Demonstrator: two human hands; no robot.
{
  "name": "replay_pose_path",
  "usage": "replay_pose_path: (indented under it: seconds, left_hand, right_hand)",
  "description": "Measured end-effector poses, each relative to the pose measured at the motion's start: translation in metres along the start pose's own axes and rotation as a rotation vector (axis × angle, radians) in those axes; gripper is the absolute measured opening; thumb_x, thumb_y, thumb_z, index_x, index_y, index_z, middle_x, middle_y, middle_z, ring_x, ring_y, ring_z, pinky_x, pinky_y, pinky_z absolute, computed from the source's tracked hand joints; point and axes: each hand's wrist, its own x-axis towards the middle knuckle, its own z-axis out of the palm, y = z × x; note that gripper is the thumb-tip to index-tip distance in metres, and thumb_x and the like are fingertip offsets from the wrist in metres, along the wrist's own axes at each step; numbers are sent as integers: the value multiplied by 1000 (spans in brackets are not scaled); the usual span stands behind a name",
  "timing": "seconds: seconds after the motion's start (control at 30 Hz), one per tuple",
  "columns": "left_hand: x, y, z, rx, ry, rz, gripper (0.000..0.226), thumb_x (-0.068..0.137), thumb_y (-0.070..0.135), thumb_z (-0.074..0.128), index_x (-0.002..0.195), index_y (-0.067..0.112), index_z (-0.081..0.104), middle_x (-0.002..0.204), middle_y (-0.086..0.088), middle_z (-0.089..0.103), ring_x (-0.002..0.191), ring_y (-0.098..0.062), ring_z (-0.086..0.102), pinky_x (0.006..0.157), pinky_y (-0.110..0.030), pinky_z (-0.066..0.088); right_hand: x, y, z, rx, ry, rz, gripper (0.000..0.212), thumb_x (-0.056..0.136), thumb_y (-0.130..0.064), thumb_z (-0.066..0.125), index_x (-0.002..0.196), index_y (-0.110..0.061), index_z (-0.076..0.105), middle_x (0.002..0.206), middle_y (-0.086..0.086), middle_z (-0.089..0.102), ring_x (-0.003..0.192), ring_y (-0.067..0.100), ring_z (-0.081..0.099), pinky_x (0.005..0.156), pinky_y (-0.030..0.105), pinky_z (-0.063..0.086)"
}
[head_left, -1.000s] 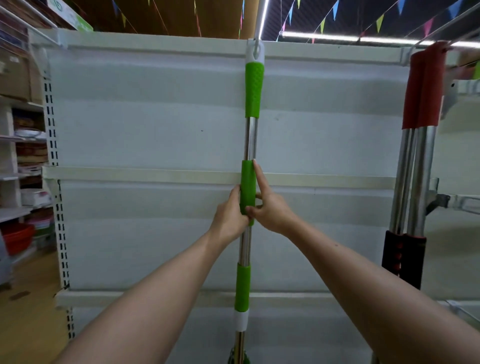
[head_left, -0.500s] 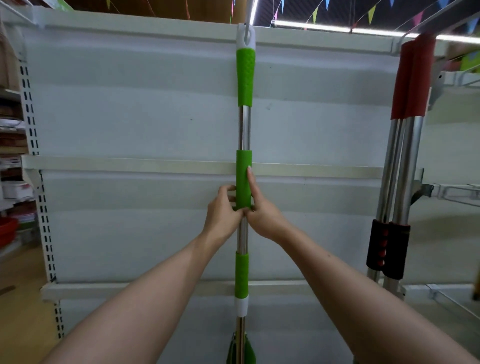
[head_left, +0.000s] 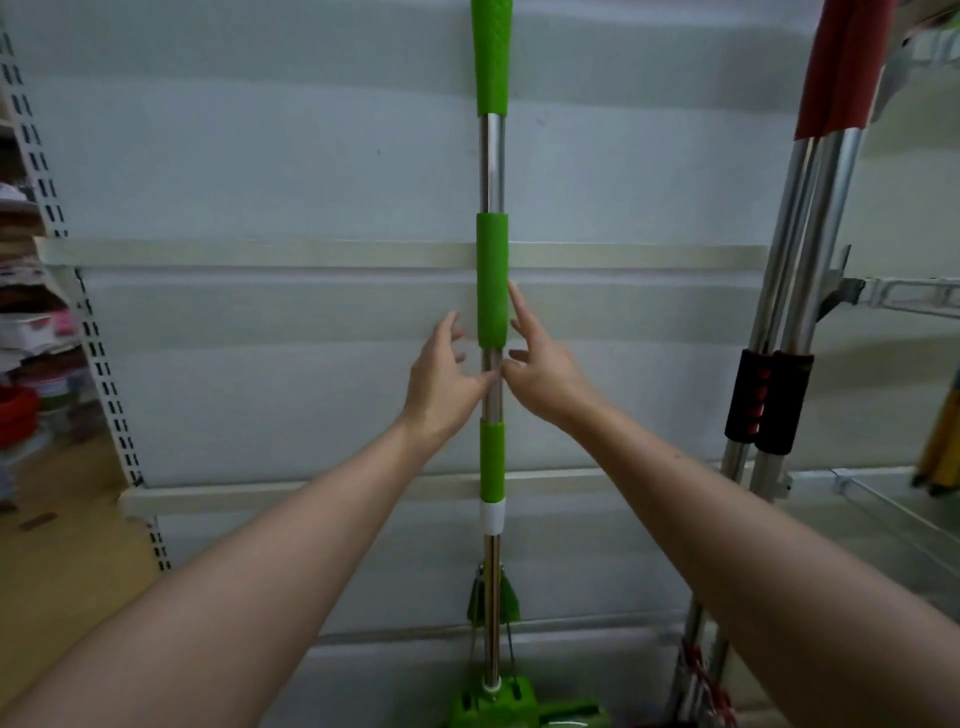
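A green-and-steel mop (head_left: 491, 280) hangs upright against a white shelving back panel (head_left: 260, 156), its green head at the bottom of the view. My left hand (head_left: 441, 374) is just left of the steel pole below the middle green grip, fingers spread and relaxed, thumb tip at the pole. My right hand (head_left: 540, 369) mirrors it on the right, fingers straight, index finger along the green grip, thumb tip at the pole. Neither hand wraps the pole.
Two mops with red and black grips (head_left: 810, 260) hang at the right. A wire shelf bracket (head_left: 904, 296) juts out beyond them. Stocked shelves (head_left: 31, 332) and a wooden floor lie to the left.
Both hands have let go of the middle green grip and opened, dropping slightly to the bare pole. The view has tilted down, showing the mop head.
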Motion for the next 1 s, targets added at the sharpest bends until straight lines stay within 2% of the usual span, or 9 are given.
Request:
replay_pose_path:
  seconds: [0.13,0.27,0.4,0.63,0.7,0.77,0.87,0.93,1.0]
  left_hand:
    - [-33,-18,-16,-49,-75,-40,90,74,5,77,147,13,25,145,-9,41,127,-26,47,106,-40,40]
    - [-47,-22,-28,-23,-168,1,94,74,10,79,148,15,21,149,-9,35,136,-23,37,110,-36,33]
    - [-66,-18,-24,44,-271,99,90,74,14,79,147,15,25,150,-7,36,138,-19,34,106,-31,34]
    - [-109,-24,5,-8,-421,18,92,74,15,78,148,24,24,150,-5,36,137,-20,34,109,-35,32]
    - [-121,-21,21,-24,-489,1,95,73,16,80,148,28,23,149,-5,36,136,-21,34,110,-41,33]
    - [-134,-13,41,-23,-548,4,95,72,15,80,147,29,24,146,-5,38,130,-23,41,106,-46,39]
    - [-151,9,79,-62,-620,41,84,75,10,77,144,27,31,134,-6,49,102,-23,60,93,-45,50]
    - [-163,35,110,-93,-687,83,78,77,9,75,141,26,35,127,-4,53,90,-20,62,87,-41,53]
    - [-178,65,144,-130,-794,126,76,78,8,74,141,25,36,125,-5,53,90,-19,61,86,-40,54]
  right_hand:
    - [-27,1,5,-56,66,12,75,93,-20,53,148,-44,8,134,18,54,105,31,63,94,46,48]
    - [-46,-8,7,-74,127,79,67,94,-27,55,149,-34,18,135,10,52,113,23,57,99,37,43]
    - [-74,-11,15,-205,133,67,62,94,-33,52,149,-32,22,130,8,53,109,21,56,86,27,39]
    - [-134,17,-14,-261,122,164,63,93,-43,53,148,-29,26,132,13,49,111,26,55,96,31,38]
    - [-154,26,-32,-263,142,199,63,93,-45,52,148,-29,27,132,13,49,111,24,55,96,31,39]
    - [-178,38,-53,-277,167,238,61,93,-48,49,148,-30,29,131,12,50,107,22,56,96,31,41]
    - [-215,57,-96,-327,226,310,56,95,-49,43,146,-28,33,131,10,52,110,21,55,96,34,43]
    - [-242,64,-131,-351,275,361,52,98,-46,39,145,-24,36,134,8,53,116,23,54,98,34,41]
    - [-271,69,-169,-388,333,411,49,99,-43,38,144,-23,40,137,8,53,118,22,53,97,30,37]
